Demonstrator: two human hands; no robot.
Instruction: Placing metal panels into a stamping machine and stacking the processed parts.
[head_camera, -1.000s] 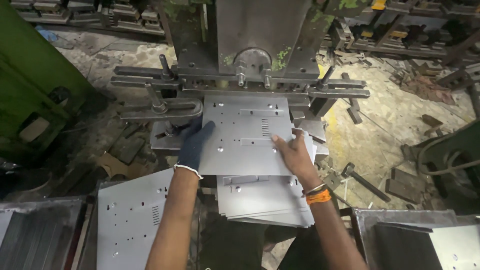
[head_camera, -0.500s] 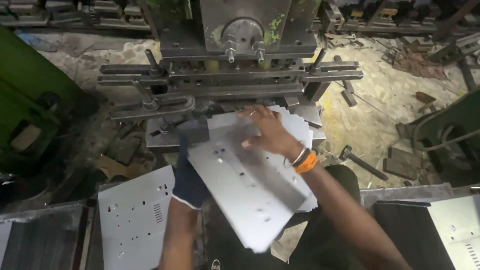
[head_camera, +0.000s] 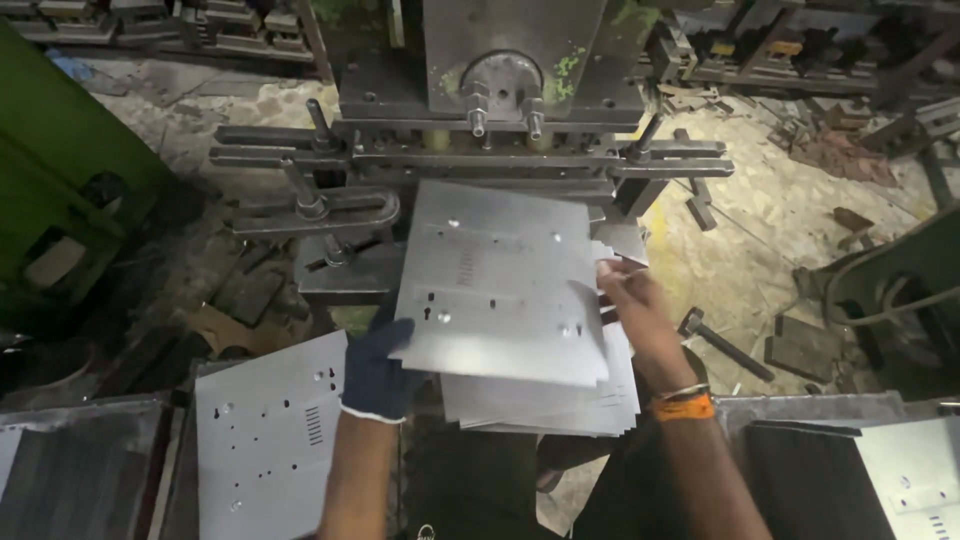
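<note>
The left hand, in a dark blue work glove with a pale cuff, grips the near left corner of a flat, pale grey sheet-metal panel punched with round holes and a small block of slots; the gloved fingers are closed over the panel's edge, thumb side hidden beneath. The bare right hand, with an orange band at the wrist, pinches the panel's right edge between its fingertips. Held by two opposite edges this way, the thin panel stays level and the hands keep clear of its middle, which hangs in the air just in front of the dark steel press with clamp bars and two bolts on its face.

Directly below the held panel lies a stack of similar grey punched sheets, slightly fanned, within easy reach of both hands. A second pile of punched grey sheets lies to the left, beside the left forearm, and a further grey panel with slots shows at the lower right corner. The two side piles sit close on either hand, probably so that sheets need only a short swing.

A green machine housing stands at the left. Scrap metal pieces litter the dusty floor to the right. No packages, labels or signs are visible; the only colour marks are green paint flecks on the press face
</note>
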